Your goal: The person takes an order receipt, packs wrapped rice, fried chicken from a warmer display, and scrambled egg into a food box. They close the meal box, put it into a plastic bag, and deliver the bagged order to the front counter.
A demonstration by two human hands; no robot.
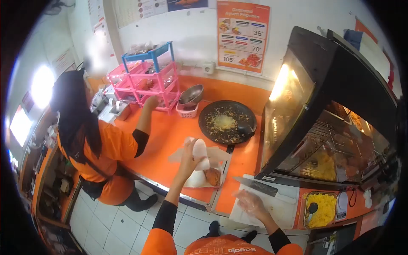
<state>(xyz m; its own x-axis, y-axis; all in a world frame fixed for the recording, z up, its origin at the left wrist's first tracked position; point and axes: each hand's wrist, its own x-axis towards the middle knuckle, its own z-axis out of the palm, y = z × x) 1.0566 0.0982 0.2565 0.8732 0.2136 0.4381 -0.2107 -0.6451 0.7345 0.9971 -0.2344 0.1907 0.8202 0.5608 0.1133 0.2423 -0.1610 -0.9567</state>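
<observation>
In the head view, my only one, I see the left grip (188, 158) closed around a white paper-like packet (202, 153), which sits tilted above an open cardboard box (219, 153) on the orange surface (146, 148). Inside the box, a piece of fried chicken (212, 177) lies beside a rounded white item (196, 179). I'd keep the left hold light – enough to control the packet without crushing it – and keep it clear of the chicken. My right grip (252, 204) is loosely spread over the white cutting board (278, 216), with nothing visible in it; whether it touches the board, I can't tell. The kitchen knife (257, 185) lies near – I'd mind its blade.
</observation>
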